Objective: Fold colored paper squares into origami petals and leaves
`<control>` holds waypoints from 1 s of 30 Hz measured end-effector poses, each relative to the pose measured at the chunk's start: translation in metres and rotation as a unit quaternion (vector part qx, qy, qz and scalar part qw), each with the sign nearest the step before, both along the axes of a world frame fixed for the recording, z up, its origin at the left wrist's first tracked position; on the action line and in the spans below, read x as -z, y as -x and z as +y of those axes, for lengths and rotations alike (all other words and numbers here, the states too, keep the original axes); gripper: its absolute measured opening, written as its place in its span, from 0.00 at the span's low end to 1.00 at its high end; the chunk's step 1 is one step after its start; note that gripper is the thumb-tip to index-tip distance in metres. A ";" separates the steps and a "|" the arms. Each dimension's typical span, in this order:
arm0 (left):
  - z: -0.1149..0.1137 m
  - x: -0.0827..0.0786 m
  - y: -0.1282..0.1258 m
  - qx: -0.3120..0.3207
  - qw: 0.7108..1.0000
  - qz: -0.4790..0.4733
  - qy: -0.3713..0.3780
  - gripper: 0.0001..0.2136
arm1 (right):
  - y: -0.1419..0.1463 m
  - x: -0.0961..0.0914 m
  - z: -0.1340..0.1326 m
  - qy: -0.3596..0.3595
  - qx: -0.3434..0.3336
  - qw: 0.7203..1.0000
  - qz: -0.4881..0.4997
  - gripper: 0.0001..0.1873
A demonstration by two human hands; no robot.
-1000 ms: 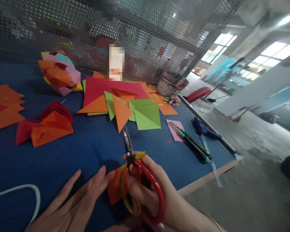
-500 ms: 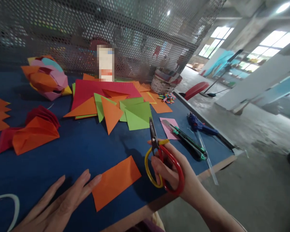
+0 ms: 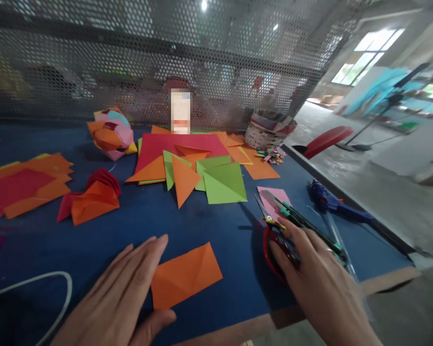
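Observation:
A folded orange paper strip (image 3: pixel 187 275), creased across, lies on the blue tabletop. My left hand (image 3: pixel 119 288) rests flat at its left end, fingers stretched out and the thumb by its lower corner. To the right, my right hand (image 3: pixel 317 269) has its thumb and fingers around the handles of scissors (image 3: pixel 268 252), one red and one yellow. The blades point up and away, down close to the table beside a green utility knife (image 3: pixel 310 221). Under the knife's tip is a pink paper piece (image 3: pixel 280 196).
Red, orange and green papers (image 3: pixel 225 182) are piled behind. Further left are folded red and orange pieces (image 3: pixel 95 204), a colourful paper ball (image 3: pixel 111 137) and an orange stack (image 3: pixel 39 192). A blue glue gun (image 3: pixel 335 204) and woven basket (image 3: pixel 267 132) stand right. A white cord (image 3: pixel 67 293) curves front left.
My right hand has lowered the scissors from above the table to beside the utility knife. My left hand has come closer to the orange strip. The view has swung left.

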State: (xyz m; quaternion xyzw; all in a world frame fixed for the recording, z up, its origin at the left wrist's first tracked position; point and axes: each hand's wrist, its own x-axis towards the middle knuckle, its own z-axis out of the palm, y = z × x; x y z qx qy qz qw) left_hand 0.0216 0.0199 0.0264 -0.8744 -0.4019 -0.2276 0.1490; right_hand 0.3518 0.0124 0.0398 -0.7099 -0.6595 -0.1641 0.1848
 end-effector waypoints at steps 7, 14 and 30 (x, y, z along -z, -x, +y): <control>0.004 -0.005 -0.038 0.008 1.000 0.028 -0.002 0.37 | 0.032 0.003 -0.010 -0.051 -0.210 0.975 0.056 0.20; 0.003 -0.002 -0.039 0.005 1.000 -0.002 0.004 0.36 | 0.082 0.006 0.007 0.006 -0.190 0.976 0.107 0.22; -0.003 -0.006 -0.022 0.056 0.996 -0.070 0.022 0.13 | 0.086 0.005 0.000 -0.025 -0.409 0.884 0.223 0.04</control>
